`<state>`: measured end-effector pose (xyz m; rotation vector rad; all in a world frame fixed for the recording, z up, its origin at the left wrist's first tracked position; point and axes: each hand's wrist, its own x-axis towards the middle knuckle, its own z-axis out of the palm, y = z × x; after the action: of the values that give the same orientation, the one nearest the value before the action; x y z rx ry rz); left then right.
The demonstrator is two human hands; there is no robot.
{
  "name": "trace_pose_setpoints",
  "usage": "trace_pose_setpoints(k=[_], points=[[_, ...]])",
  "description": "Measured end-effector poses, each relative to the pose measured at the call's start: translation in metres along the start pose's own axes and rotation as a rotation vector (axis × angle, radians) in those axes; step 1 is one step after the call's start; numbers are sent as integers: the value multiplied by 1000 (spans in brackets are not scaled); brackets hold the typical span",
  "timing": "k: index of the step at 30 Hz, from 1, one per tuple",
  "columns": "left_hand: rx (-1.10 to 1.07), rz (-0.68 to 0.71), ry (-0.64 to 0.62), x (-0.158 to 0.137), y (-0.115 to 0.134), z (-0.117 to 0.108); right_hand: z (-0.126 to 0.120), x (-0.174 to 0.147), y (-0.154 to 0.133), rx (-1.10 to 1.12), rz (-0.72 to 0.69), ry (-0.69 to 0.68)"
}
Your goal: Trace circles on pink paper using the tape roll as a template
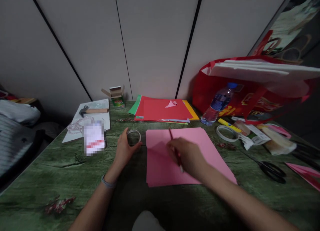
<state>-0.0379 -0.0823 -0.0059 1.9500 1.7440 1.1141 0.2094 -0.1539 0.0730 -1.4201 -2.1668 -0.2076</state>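
Observation:
My left hand (125, 147) curves its thumb and fingers around the left side of a roll of tape (140, 136), just left of the pink paper. In my right hand (187, 154) is a slim red pencil (179, 160) with a whitish end toward me. That hand is over the stack of pink paper (160, 171), its fingers closed round the pencil. Whether the pencil touches the sheet, I cannot tell.
Coloured sheets (162, 113) lie by the wall with a folded pink piece (171, 104). Left are a hammer (96, 111), phone (94, 137) and small box (117, 99). Right stand a water bottle (217, 104), red bag (207, 81), second tape roll (227, 133) and scissors (271, 171).

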Motion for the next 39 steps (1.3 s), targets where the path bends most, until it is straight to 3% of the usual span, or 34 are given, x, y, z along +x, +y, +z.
trace_pose_setpoints(k=[3,6,9,10,12,19,22,32,39], points=[[4,-11,35,0,2,-1,-56,57,24,-109,94,80],[14,-16,42,0,3,-2,-112,109,29,-240,255,255],[13,-13,52,-1,3,-2,-133,138,7,-324,207,414],[11,-8,58,-1,3,-2,-128,143,-3,-338,175,418],[6,5,76,-2,2,-2,-101,143,-23,-370,85,254],[6,26,112,-3,-1,1,42,107,-49,-158,-261,-234],[71,52,97,-3,-2,2,72,101,-48,-82,-215,-373],[153,56,32,-8,-2,3,102,117,-2,-56,126,-404],[146,50,16,-8,-1,3,90,130,25,-7,297,-262]])
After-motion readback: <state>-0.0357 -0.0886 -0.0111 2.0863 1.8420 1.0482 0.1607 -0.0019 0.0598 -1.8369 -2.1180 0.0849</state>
